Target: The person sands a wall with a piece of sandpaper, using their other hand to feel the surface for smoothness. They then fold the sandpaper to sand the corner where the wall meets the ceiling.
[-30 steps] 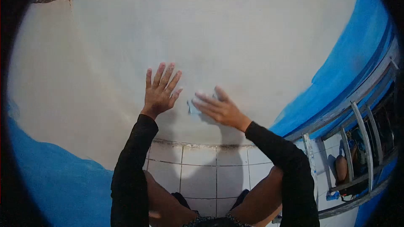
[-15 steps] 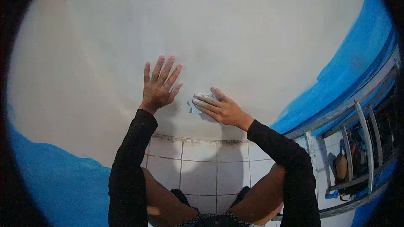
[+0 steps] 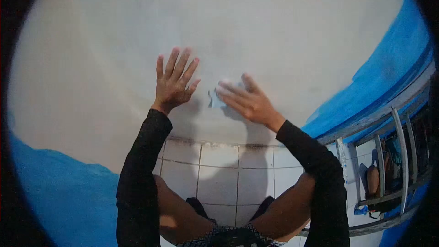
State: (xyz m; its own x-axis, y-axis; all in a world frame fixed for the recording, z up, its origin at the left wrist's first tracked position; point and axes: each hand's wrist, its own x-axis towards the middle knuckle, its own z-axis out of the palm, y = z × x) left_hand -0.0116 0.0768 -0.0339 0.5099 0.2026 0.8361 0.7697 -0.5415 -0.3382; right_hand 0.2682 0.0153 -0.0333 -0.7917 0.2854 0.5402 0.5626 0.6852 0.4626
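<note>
My left hand (image 3: pixel 173 82) rests against the whitish wall (image 3: pixel 274 27), its fingers spread and nothing in it. To its right, my right hand (image 3: pixel 247 99) presses a small pale blue-grey piece of sandpaper (image 3: pixel 218 100) to the same wall. The fingers lie over the sheet and hide most of it; only its left and lower edges show. Whitish dust coats the fingertips of this hand, which are slightly blurred.
White floor tiles (image 3: pixel 218 185) meet the wall below my hands. Blue paint covers the wall at lower left (image 3: pixel 59 192) and at right (image 3: pixel 384 59). A wooden ladder (image 3: pixel 399 155) lies on the right, with several items behind its rungs. My bent knees flank the tiles.
My right hand and the sandpaper have slid up the wall and slightly to the right. My left hand appears a little higher in view, still spread.
</note>
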